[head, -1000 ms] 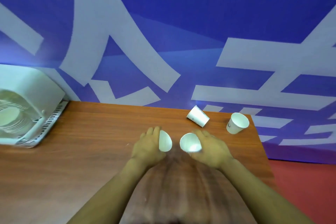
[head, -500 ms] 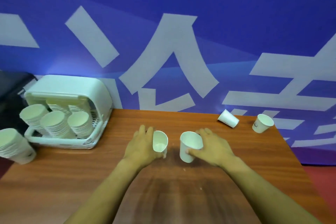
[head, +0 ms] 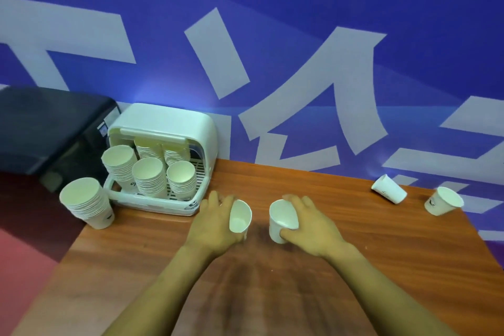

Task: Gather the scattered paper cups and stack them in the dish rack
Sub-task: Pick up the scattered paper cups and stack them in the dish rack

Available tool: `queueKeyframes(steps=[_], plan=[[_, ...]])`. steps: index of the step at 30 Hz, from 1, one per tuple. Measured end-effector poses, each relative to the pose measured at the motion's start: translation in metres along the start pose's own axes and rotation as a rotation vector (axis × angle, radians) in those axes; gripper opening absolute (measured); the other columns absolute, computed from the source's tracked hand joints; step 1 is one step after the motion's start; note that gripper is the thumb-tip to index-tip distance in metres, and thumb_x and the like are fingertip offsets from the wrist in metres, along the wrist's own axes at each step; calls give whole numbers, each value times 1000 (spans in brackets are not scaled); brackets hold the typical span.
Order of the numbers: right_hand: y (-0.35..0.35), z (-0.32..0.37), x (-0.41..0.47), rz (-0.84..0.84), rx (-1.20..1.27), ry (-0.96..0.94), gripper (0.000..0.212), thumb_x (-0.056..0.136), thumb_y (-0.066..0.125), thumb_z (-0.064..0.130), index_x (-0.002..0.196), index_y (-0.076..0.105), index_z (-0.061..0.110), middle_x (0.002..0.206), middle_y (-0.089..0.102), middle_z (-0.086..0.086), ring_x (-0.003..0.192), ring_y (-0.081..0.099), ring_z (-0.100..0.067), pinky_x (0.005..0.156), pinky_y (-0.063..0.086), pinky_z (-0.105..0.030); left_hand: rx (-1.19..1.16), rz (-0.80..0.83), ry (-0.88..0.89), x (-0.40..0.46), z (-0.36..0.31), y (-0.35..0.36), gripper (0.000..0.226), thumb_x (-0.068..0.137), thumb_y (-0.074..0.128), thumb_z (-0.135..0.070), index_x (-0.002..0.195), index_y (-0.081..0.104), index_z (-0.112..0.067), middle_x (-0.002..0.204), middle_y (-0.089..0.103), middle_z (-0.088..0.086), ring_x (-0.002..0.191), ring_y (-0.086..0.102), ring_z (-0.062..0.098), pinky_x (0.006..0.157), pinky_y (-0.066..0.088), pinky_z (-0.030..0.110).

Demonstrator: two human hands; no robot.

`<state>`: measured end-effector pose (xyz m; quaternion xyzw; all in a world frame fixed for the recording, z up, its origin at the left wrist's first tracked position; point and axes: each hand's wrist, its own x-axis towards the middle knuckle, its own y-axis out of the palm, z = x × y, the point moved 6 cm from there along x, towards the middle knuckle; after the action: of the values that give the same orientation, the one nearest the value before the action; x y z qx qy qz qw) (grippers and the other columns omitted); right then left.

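Stacks fill the dish rack (head: 201, 144) beyond the left hand (head: 215, 222); each hand grips one cup, two cups (head: 388, 192) lie past the right hand (head: 313, 226)

We see open brown wooden worktop (head: 313, 194) between the hands and the white plastic dish rack (head: 163, 128) at far left, whose open front is crowded with stacked white paper cups (head: 150, 177).
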<state>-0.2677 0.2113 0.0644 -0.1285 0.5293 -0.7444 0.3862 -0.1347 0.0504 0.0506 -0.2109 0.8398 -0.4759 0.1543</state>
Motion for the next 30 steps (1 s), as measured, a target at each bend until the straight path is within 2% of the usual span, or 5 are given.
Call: queueKeyframes(steps=[4,10,19,24,30], plan=[[4,6,21,14,3,-14,74,74,65,40,138,27,39,128,38,12,108,55,-20,76,44,-29,28,-65,-21,-2,10,-11,70,69,72,-53,129,42,-31,122,36,-4,112,42,20,89,45,30],[15,29,42,54,-28,1,74,74,66,42,137,27,39,130,40,10,109,55,-21,82,50,-35,54,-210,-86,6,48,-71,82,64,80,-48,133,42,-27,125,38,0,112,45,23,88,46,34],[11,78,60,-8,-16,36,74,77,66,41,140,26,37,135,40,11,116,51,-17,85,46,-32,48,-351,-70,33,93,-132,83,63,83,-45,134,44,-24,122,40,7,114,43,29,85,45,39],[17,93,67,-22,-6,57,75,76,67,42,139,27,37,133,41,11,113,52,-17,84,48,-32,29,-316,-77,48,113,-136,86,66,82,-45,137,39,-25,127,36,7,116,42,30,92,43,39],[20,99,70,-43,5,93,77,76,68,43,140,25,39,131,41,12,112,53,-16,85,49,-33,61,-232,-38,64,125,-115,84,66,80,-47,138,40,-29,130,40,3,117,44,27,90,43,37]])
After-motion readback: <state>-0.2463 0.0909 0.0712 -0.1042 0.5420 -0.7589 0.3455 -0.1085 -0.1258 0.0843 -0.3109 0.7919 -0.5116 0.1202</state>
